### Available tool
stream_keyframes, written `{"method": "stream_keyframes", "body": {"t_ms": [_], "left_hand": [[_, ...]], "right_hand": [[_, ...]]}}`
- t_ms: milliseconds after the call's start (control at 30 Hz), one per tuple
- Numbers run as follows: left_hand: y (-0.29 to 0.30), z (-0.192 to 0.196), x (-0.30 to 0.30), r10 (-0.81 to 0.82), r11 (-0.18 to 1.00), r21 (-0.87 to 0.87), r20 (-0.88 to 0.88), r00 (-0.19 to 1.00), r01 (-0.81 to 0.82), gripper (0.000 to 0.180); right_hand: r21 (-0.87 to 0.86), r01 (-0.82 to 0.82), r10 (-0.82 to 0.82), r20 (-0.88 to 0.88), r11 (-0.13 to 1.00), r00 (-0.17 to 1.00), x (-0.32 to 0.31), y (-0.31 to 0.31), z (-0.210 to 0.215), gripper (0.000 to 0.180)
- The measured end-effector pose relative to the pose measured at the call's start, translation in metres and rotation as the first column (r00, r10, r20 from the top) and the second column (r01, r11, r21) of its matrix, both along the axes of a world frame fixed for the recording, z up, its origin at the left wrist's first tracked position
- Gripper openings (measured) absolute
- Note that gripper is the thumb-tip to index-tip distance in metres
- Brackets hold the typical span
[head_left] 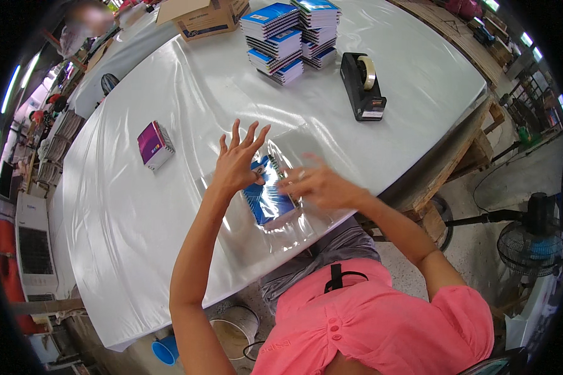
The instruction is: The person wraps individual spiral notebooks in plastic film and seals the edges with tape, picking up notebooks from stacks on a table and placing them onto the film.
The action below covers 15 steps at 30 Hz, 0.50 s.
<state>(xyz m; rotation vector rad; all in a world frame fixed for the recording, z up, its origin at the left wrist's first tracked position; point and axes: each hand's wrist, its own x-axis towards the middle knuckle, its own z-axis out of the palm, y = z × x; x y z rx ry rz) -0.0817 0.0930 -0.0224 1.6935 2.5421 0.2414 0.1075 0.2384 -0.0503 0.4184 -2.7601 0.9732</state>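
Note:
A blue spiral-bound notebook [269,206] lies on the white-covered table in front of me. Clear, shiny plastic film [284,239] spreads over and around it. With its fingers spread upward, my left hand [233,167] rests its thumb near the notebook's upper left part. My right hand [324,187] is over the notebook's right side, close to the spiral edge; motion smears its fingers, so I cannot see whether they pinch the film. Farther left lies a small, thick purple spiral notebook [153,145].
Stacks of blue notebooks [281,47] stand at the far side, beside an open cardboard box [206,19]. A black tape dispenser [364,87] sits at the far right. Beyond the table's right edge are a wooden pallet [441,175] and a fan [532,244]. Buckets [234,328] stand below.

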Motion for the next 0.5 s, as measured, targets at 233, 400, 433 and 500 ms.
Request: {"method": "stream_keyframes", "body": {"t_ms": [233, 400, 433, 500], "left_hand": [[0.028, -0.005, -0.007, -0.042, 0.999, -0.029, 0.123, 0.992, 0.046, 0.131], [0.021, -0.014, -0.017, 0.018, 0.996, -0.09, 0.181, 0.983, -0.002, 0.136], [0.022, -0.014, -0.017, 0.022, 0.996, -0.084, 0.185, 0.982, -0.007, 0.137], [0.027, -0.015, -0.016, 0.01, 0.997, -0.073, 0.186, 0.982, 0.003, 0.138]], "right_hand": [[-0.385, 0.865, -0.946, -0.16, 0.323, 0.281, 0.026, 0.222, 0.006, 0.01], [-0.316, 0.947, -0.733, 0.657, -0.057, 0.175, 0.003, 0.239, 0.017, 0.027], [-0.315, 0.947, -0.739, 0.653, -0.065, 0.166, 0.008, 0.242, 0.018, 0.027], [-0.419, 0.906, -0.589, 0.747, -0.059, 0.307, 0.013, 0.25, 0.021, 0.038]]}}
